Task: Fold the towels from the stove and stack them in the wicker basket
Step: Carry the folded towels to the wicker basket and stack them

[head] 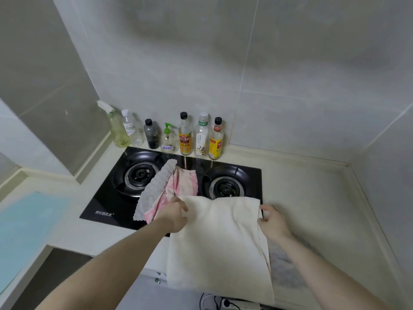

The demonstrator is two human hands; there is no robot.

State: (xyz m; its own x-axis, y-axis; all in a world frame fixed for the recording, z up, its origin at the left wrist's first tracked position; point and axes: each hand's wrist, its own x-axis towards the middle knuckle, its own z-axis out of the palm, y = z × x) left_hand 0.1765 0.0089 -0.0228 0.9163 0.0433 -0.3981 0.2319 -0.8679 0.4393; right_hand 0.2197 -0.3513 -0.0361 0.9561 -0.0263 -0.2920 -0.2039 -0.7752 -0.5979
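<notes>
Though blurred, white lettering [104,213] on stove [178,158]

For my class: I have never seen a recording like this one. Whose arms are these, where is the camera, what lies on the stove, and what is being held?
There is no machine here. The two bare arms belong to a person who wears a wide-angle camera on the head, so this single picture looks forward and down at their own hands.

The left hand and the right hand each pinch an upper corner of a cream towel, which hangs down over the front edge of the counter.

On the black gas stove, between its two burners, lie a grey towel and a pink towel, both crumpled and not yet folded. A row of bottles stands along the tiled wall behind the stove. A pale blue sheet lies at the left. No wicker basket is in view.
</notes>
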